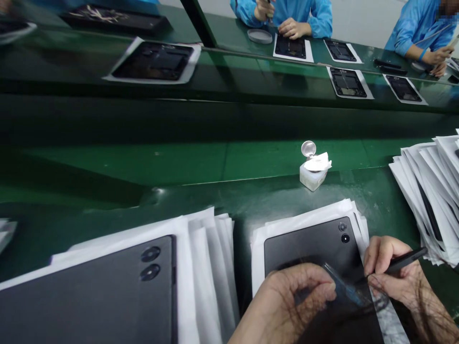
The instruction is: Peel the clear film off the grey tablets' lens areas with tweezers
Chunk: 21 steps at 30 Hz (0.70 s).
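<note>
A dark grey tablet (308,243) lies back side up on white sheets (258,267), its two round camera lenses (344,231) near the top right corner. Over its lower part, my left hand (297,296) pinches the edge of a clear piece of film (339,279) between thumb and fingertips. By the tablet's right edge my right hand (398,277) is closed around a slim black pen-like tool (412,258), with the tool's tip pointing left toward the film. Whether that tip touches the film I cannot tell. Dark hair strands blur across both hands.
Left of it, another dark tablet (107,296) rests on stacked white sheets (211,267). A small white dispenser bottle (312,177) with its lid up stands behind. More white sheets (430,191) are stacked right. Across the green bench, people in blue sleeves (321,19) handle opened tablets (292,46).
</note>
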Motion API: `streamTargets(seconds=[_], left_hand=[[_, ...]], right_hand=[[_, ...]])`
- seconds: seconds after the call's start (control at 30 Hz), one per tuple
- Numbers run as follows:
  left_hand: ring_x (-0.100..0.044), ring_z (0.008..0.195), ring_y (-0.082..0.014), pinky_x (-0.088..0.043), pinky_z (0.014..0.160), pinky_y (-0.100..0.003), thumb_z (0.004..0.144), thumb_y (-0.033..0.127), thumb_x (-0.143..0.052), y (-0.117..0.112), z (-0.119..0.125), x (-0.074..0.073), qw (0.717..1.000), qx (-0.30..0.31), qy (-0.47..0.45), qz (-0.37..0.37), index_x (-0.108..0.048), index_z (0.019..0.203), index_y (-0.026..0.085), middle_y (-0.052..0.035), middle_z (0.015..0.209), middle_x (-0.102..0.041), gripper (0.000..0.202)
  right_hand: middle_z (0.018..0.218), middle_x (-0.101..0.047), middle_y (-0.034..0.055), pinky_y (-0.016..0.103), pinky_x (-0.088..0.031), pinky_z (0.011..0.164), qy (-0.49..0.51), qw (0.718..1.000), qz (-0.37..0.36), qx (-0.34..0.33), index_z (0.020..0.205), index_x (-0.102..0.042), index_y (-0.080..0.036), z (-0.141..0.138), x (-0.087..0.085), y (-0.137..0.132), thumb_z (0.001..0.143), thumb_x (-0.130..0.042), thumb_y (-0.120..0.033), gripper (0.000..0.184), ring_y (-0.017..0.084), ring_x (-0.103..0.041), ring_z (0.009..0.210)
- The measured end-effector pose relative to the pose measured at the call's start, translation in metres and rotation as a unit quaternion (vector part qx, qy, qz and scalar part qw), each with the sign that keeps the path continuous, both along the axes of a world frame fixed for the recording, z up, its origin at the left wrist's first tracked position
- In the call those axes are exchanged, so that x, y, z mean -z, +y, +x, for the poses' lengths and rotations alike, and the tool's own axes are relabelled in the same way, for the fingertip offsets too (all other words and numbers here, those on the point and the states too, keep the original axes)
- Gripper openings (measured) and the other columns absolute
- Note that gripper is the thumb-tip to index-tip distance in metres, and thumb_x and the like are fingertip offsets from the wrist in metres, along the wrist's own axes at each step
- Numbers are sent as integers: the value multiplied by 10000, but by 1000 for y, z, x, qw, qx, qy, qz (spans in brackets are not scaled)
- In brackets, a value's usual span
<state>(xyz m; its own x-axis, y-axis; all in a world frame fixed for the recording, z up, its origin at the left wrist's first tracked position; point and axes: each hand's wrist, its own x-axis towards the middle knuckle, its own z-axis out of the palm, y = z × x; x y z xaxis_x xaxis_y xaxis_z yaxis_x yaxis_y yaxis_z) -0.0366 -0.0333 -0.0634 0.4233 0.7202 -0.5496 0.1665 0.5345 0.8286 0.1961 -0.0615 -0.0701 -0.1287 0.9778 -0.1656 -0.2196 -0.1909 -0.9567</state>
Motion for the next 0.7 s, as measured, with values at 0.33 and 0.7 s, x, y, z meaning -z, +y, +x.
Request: streamTargets(seconds=[0.33,0.7], left_hand=[[-581,591,-186,-490,653,-295,724,516,-752,1,1,-1,1000,-4,1,0,-761,661,276,30,669,-738,248],[-589,627,-211,-483,686,-294,688,486,-684,11,3,-18,998,33,50,-10,-735,603,284,36,626,-701,224]], right_hand=[[696,-690,-15,250,-484,394,35,992,28,116,724,-689,-307,-11,2,5,737,-833,-185,189,165,-628,528],[603,-667,-60,197,-477,419,42,971,-12,233,669,-642,-237,-21,24,30,692,-885,-217,245,103,-601,442]])
